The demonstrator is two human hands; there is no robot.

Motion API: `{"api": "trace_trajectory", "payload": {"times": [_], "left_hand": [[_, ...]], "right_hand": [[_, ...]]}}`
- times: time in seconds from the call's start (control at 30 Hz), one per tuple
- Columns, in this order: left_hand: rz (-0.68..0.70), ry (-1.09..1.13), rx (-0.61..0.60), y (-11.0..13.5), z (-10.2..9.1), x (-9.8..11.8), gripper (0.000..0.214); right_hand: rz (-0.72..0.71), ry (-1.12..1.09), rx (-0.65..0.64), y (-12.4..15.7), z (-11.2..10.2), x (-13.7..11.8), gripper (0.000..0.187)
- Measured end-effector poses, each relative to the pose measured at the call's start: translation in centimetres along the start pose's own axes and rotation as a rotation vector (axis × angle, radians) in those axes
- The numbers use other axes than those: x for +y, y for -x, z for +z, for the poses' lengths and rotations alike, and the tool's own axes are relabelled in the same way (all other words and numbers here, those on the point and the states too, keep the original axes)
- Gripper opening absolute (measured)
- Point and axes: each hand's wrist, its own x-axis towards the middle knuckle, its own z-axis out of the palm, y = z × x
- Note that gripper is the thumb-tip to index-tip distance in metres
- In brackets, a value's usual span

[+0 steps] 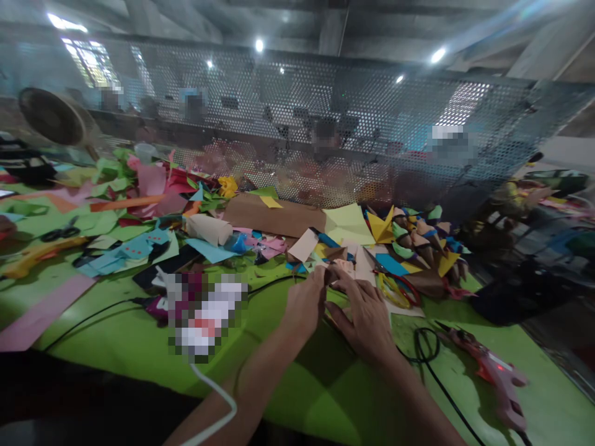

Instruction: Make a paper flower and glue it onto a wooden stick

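My left hand (304, 303) and my right hand (365, 313) meet over the green table (316, 384), near its middle. Both pinch a small folded piece of brown and pink paper (339, 267) between their fingertips. The left hand's fingers curl closed on the piece. Over the table the right hand's fingers lie stretched, their tips pressing on the same paper. Just right of the hands lie yellow and red handled scissors (398, 290). Loose scraps of coloured paper (279, 244) lie just beyond the hands.
A pink glue gun (499, 378) with a black cord (425, 347) lies at the right front. Small paper cones (418, 238) cluster behind the scissors. Brown paper sheet (274, 214), black scissors (60, 234) at left, a perforated metal screen (325, 130) behind. People sit beyond it.
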Motion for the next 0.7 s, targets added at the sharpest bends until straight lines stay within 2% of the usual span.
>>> {"api": "trace_trajectory", "payload": {"times": [0.13, 0.43, 0.57, 0.7], "left_hand": [[0.003, -0.022, -0.023, 0.0, 0.1, 0.0, 0.031], [-0.068, 0.088, 0.07, -0.5, 0.9, -1.0, 0.028], [-0.11, 0.083, 0.05, -0.7, 0.6, -0.9, 0.03], [-0.127, 0.126, 0.032, -0.7, 0.4, -0.8, 0.031]], "right_hand": [[0.011, 0.001, -0.01, 0.0, 0.1, 0.0, 0.038], [-0.016, -0.071, 0.025, 0.0, -0.3, -0.1, 0.062], [-0.009, -0.037, -0.035, 0.0, -0.3, -0.2, 0.057], [-0.02, -0.022, -0.043, 0.0, -0.3, -0.3, 0.036]]}}
